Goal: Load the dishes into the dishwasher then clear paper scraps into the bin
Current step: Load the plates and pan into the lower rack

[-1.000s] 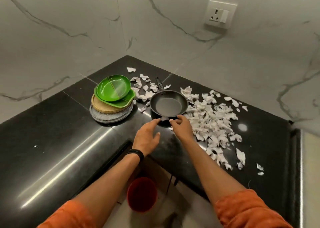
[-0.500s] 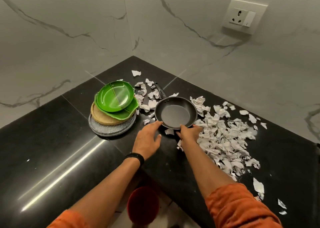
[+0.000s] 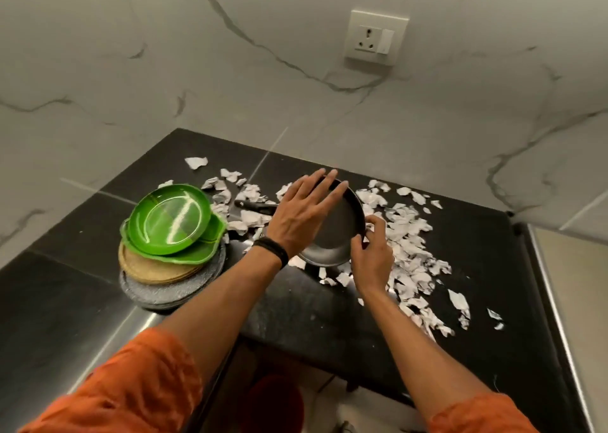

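Small round black non-stick frying pan (image 3: 339,232): I pinch its near rim with my right hand (image 3: 371,255), left hand (image 3: 302,215) flat and unclenched over it, steadying for lifting clear of torn white paper scraps (image 3: 408,251).

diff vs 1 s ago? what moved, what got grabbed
The pan was turned: its handle, which pointed toward the back wall, now points left toward the plate stack. The right hand has taken hold of the pan's right rim. The left hand, earlier at the near rim, now lies flat over the pan. The plate stack and paper scraps look unchanged.
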Available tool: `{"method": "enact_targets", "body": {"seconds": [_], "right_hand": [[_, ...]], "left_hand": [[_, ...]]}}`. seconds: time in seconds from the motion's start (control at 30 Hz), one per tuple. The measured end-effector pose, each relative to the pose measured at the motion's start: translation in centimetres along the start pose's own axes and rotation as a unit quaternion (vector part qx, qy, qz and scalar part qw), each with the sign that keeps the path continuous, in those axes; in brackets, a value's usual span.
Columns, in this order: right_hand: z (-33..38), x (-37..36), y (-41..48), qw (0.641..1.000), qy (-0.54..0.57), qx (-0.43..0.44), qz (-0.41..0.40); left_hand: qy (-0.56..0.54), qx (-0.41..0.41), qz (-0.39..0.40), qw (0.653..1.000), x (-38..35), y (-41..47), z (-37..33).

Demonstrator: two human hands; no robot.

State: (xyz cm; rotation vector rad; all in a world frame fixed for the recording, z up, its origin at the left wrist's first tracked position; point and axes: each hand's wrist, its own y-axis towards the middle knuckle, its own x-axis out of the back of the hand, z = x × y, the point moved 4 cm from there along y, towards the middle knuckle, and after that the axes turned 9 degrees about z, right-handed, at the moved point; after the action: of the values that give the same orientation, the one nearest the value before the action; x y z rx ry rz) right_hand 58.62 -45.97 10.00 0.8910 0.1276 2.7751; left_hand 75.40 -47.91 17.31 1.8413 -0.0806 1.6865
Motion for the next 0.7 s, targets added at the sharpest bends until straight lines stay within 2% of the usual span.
{"method": "enact_targets", "body": {"seconds": [0.13, 0.23, 0.33, 0.43, 0.7], "right_hand": [[0.6, 4.2, -2.6, 0.993, -0.045, 0.084, -0.067], [1.0, 6.8, -4.5, 0.985, -0.061, 0.121, -0.104], [0.3, 8.9, -5.9, 0.986, -0.046, 0.117, -0.113], [-0.8, 11.1, -7.5, 0.984, -0.041, 0.11, -0.133], [-4.6, 19.8, -12.7, 0.984, 0.022, 0.077, -0.16]], "left_hand": [[0.029, -0.101, -0.017, 0.994, 1.5, 3.2, -2.2], [0.003, -0.158, 0.006, 0.987, 2.5, 4.1, -4.0], [-0.073, -0.209, 0.023, 0.975, 3.8, 3.6, -6.6], [-0.103, -0.241, 0.031, 0.965, 4.2, 2.6, -9.5], [-0.142, -0.299, -0.023, 0.943, 4.6, 1.0, -20.0]]}}
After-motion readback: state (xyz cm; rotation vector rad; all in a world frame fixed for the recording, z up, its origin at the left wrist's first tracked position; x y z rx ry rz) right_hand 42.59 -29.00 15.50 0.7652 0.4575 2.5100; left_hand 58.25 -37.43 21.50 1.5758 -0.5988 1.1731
